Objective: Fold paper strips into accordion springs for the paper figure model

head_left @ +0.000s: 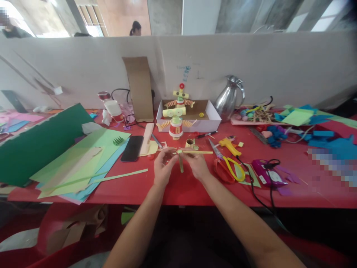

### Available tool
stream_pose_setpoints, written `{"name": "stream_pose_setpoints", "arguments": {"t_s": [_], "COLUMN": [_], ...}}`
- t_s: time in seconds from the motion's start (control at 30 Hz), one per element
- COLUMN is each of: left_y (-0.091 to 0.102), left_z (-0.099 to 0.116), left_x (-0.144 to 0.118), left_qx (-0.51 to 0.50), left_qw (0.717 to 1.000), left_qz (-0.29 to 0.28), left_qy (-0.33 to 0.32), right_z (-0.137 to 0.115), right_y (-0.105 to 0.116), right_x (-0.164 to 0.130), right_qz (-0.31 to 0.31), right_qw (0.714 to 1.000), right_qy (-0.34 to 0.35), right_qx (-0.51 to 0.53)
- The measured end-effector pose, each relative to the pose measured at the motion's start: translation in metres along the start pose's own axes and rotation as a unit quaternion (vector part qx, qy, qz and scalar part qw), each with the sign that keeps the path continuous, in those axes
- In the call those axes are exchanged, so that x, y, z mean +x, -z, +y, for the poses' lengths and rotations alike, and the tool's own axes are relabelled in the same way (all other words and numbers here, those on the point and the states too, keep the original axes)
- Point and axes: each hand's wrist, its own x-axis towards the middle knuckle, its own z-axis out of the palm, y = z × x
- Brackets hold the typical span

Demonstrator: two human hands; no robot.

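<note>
Over the red table, my left hand and my right hand meet and pinch thin green paper strips between their fingertips. One strip runs right past my right hand, another hangs down between the hands. Just behind the hands lies a small paper roll. Farther back stands a paper robot figure made of yellow rolls and a red cup, in front of a white box.
Scissors and a yellow glue gun lie right of my hands, with a purple tool and black cable beyond. A phone, green and blue sheets and a loose strip lie left. A steel jug stands behind.
</note>
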Motion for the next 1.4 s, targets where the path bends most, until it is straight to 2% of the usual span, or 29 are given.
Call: {"name": "stream_pose_setpoints", "arguments": {"t_s": [0.2, 0.37, 0.53, 0.7, 0.9, 1.0, 1.1, 1.23, 1.4], "left_y": [0.002, 0.0, 0.0, 0.006, 0.011, 0.01, 0.009, 0.008, 0.007], "left_z": [-0.004, 0.0, -0.001, -0.004, -0.006, -0.006, -0.007, -0.006, -0.001], "left_x": [0.002, 0.002, 0.004, 0.006, 0.007, 0.005, 0.003, 0.003, 0.006], "left_qx": [0.027, 0.024, -0.036, -0.076, -0.074, -0.044, -0.028, -0.048, -0.097], "left_qw": [0.999, 1.0, 0.996, 0.987, 0.984, 0.988, 0.989, 0.986, 0.971], "left_qz": [-0.018, 0.002, 0.038, 0.021, 0.037, 0.034, 0.038, 0.021, -0.008], "left_qy": [0.001, 0.012, 0.078, 0.14, 0.159, 0.147, 0.141, 0.158, 0.219], "right_z": [-0.002, -0.008, -0.01, -0.01, -0.006, -0.004, -0.007, -0.012, -0.013], "right_y": [-0.001, -0.003, -0.002, 0.0, 0.001, 0.002, 0.003, 0.004, 0.009], "right_x": [-0.002, -0.006, -0.006, -0.003, -0.001, -0.002, -0.003, -0.002, 0.002], "right_qz": [-0.04, -0.033, -0.014, -0.028, -0.066, -0.074, -0.113, -0.143, -0.136], "right_qw": [0.998, 0.995, 0.993, 0.984, 0.972, 0.955, 0.936, 0.939, 0.948], "right_qy": [0.027, 0.046, 0.03, 0.053, 0.058, 0.093, 0.122, 0.093, 0.067], "right_qx": [-0.03, -0.084, -0.118, -0.166, -0.218, -0.273, -0.309, -0.299, -0.28]}}
